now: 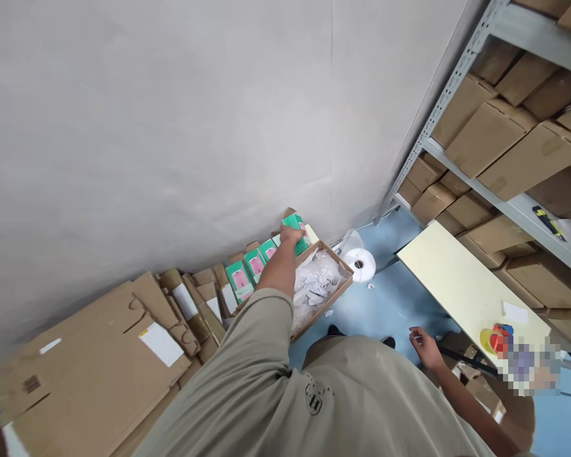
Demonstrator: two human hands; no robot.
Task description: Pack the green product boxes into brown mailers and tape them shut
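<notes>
A khaki sleeve (247, 336) fills the near view. The left hand (291, 236) grips a green box (295, 222) with a pink label, its long side slanting toward the wall, at the end of a row of matching boxes (247, 270) beside a cardboard tray (321, 308). The right hand (423, 348) hangs open and empty, near a pale table (457, 279).

Left arm (276, 271) stretched forward, left hand (290, 236) palm-down with fingers (284, 232) curled; right hand (424, 348) held low, half open
</notes>
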